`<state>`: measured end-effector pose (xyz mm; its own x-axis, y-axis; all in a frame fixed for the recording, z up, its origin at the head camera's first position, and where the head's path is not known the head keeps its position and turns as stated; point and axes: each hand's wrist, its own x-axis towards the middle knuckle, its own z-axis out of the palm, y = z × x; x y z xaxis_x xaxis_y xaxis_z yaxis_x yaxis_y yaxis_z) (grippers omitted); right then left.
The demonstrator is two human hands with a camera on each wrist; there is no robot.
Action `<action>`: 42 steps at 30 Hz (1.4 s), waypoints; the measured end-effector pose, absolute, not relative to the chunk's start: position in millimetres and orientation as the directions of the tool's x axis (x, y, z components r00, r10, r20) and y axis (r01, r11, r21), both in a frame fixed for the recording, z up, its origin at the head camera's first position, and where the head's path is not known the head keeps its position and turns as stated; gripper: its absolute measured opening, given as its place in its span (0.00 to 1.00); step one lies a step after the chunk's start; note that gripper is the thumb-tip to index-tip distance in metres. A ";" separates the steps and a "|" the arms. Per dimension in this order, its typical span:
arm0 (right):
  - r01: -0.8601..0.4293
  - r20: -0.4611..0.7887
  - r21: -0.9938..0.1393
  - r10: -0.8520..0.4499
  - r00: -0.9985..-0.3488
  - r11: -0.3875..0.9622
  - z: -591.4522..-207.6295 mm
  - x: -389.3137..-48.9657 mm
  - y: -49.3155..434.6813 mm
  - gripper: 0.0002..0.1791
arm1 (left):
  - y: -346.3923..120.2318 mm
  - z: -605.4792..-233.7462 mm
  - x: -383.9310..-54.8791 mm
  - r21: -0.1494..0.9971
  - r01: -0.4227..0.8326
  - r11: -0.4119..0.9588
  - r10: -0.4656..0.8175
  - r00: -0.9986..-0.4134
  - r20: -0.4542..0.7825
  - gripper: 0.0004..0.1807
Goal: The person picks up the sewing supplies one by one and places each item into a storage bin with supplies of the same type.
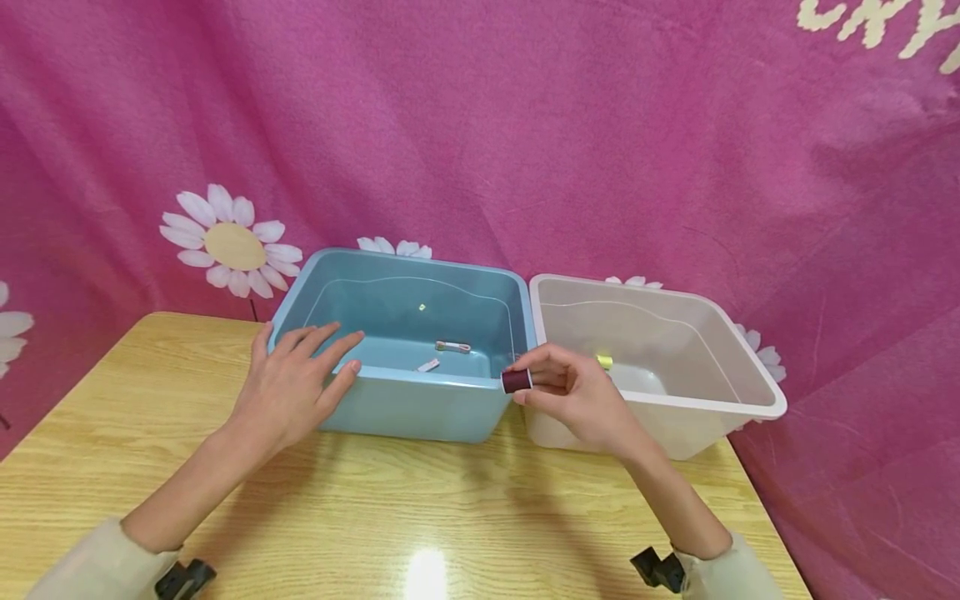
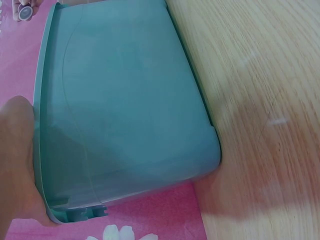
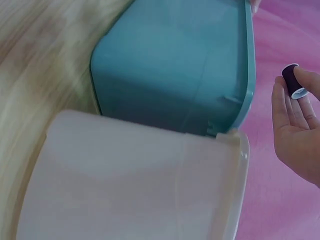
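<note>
My right hand (image 1: 573,396) pinches a spool of dark maroon thread (image 1: 516,382) between thumb and fingertips, above the spot where the two bins meet. In the right wrist view the spool (image 3: 292,81) shows its white end rims. My left hand (image 1: 294,383) lies at the left front rim of the blue bin (image 1: 420,417), its fingers spread and holding nothing. Inside that bin are a small banded bundle (image 1: 453,347) and a small white piece (image 1: 428,365). A yellow-green spool (image 1: 604,362) lies in the whitish bin (image 1: 667,404), partly hidden by my right hand.
Both bins stand side by side on a wooden table (image 1: 360,517), near its back edge. Behind them hangs a pink cloth (image 1: 480,125) with white daisies. A small pale spot (image 1: 422,307) shows on the blue bin's back wall.
</note>
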<state>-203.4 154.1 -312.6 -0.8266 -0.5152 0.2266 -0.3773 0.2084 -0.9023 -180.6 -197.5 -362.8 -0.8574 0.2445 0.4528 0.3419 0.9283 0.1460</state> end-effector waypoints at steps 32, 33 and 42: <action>-0.358 0.272 -0.912 -0.358 -0.893 0.199 -308.6 -232.5 217.7 0.14 | -197.0 -362.2 -180.9 0.135 0.336 0.932 0.246 -0.862 0.444 0.25; -0.357 0.272 -0.912 -0.353 -0.895 0.203 -308.3 -233.2 219.8 0.13 | -197.0 -362.3 -181.0 0.135 0.337 0.932 0.246 -0.860 0.446 0.25; -0.348 0.258 -0.901 -0.325 -0.910 0.260 -306.7 -240.4 238.0 0.12 | -197.6 -363.4 -180.6 0.143 0.345 0.928 0.245 -0.851 0.465 0.25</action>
